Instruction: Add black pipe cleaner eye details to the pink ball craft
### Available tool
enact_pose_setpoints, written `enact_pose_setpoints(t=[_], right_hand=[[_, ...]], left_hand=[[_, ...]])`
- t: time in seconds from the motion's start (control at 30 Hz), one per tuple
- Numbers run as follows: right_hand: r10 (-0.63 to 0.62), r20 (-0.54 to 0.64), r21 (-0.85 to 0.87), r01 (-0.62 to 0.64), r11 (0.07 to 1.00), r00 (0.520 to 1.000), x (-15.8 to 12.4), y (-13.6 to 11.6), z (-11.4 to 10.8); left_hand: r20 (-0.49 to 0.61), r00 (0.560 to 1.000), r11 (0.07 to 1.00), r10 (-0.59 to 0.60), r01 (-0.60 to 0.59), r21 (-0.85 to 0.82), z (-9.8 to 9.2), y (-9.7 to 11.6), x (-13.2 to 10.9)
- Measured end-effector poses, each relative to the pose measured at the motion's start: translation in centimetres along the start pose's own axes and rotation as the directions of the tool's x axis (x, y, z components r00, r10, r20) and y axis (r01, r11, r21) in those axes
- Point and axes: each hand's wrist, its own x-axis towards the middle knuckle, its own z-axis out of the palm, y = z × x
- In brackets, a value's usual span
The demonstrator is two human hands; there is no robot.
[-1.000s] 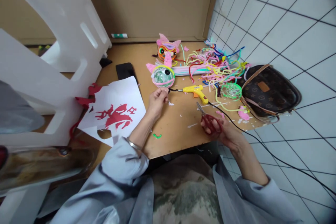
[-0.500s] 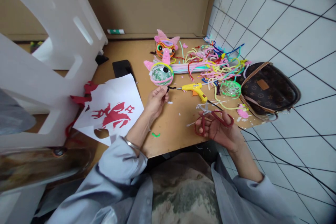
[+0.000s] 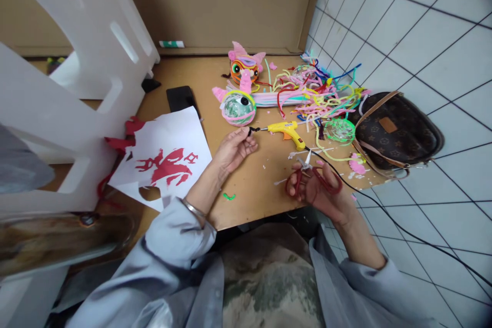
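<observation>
Between the thumb and forefinger of my left hand (image 3: 235,149) is a short black pipe cleaner piece (image 3: 253,130), its end close to the nozzle of a yellow glue gun (image 3: 286,130) lying on the table. My right hand (image 3: 321,189) has its fingers through the red handles of a pair of scissors (image 3: 305,164), blades pointing up. Just beyond my left hand sits a round clear ball wrapped in pipe cleaners (image 3: 238,107), with a black-and-white eye and pink ears. Behind it stands an orange and pink animal head (image 3: 245,69) with green eyes.
A heap of coloured pipe cleaners (image 3: 319,92) lies at the back right, beside a brown handbag (image 3: 400,128). White paper with red cut-outs (image 3: 180,138) and a black phone (image 3: 180,99) are at left. A black cord (image 3: 384,210) trails off the right edge. Tiled wall (image 3: 434,61) borders the right.
My left hand's lower fingers have spread a little while the thumb and forefinger keep the black piece. The scissors have tilted slightly in my right hand. The view has shifted slightly.
</observation>
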Motion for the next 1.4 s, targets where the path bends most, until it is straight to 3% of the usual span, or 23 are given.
enact_pose_setpoints(t=[0.1, 0.17, 0.2, 0.27, 0.37, 0.43, 0.5, 0.6, 0.9, 1.4], right_hand=[[-0.075, -0.010, -0.221, 0.071, 0.973, 0.997, -0.1, -0.1, 0.3], [-0.179, -0.029, -0.487, 0.142, 0.861, 0.983, 0.1, -0.2, 0.9], [-0.243, -0.034, -0.640, 0.166, 0.751, 0.969, 0.2, -0.3, 1.3], [-0.369, -0.020, -0.891, 0.152, 0.429, 0.929, 0.9, -0.5, 2.3], [-0.479, 0.074, -0.997, 0.055, -0.052, 0.875, 2.5, -0.3, 3.5], [-0.508, 0.117, -0.972, -0.007, -0.235, 0.853, 3.8, -0.1, 4.0], [-0.518, 0.136, -0.946, -0.044, -0.321, 0.845, 4.9, 0.2, 4.2], [-0.530, 0.148, -0.936, -0.055, -0.348, 0.835, 6.0, 0.3, 4.3], [-0.567, 0.170, -0.954, -0.010, -0.299, 0.806, 6.7, 0.8, 4.2], [-0.612, 0.140, -0.978, 0.014, -0.207, 0.778, 5.3, 1.8, 3.2]], left_hand=[[-0.020, 1.000, 1.000, 0.006, -0.007, -0.013, 0.0, 0.1, 0.0], [-0.037, 0.999, 1.000, 0.008, -0.009, -0.010, 0.0, 0.0, 0.1], [-0.042, 0.999, 1.000, 0.008, -0.008, -0.009, 0.0, 0.0, 0.1], [-0.043, 0.999, 1.000, 0.005, -0.005, -0.014, 0.1, -0.1, 0.1], [-0.022, 1.000, 1.000, -0.005, 0.005, -0.024, 0.2, -0.2, 0.0], [0.010, 1.000, 1.000, -0.011, 0.011, -0.023, 0.3, -0.4, -0.1], [0.047, 0.999, 1.000, -0.024, 0.025, -0.018, 0.4, -0.7, -0.2], [0.074, 0.995, 0.998, -0.061, 0.061, 0.003, 0.5, -1.0, -0.4], [0.129, 0.986, 0.990, -0.107, 0.094, 0.104, 0.6, -1.5, -0.5], [0.074, 0.986, 0.966, -0.152, 0.133, 0.220, 0.4, -2.4, -0.5]])
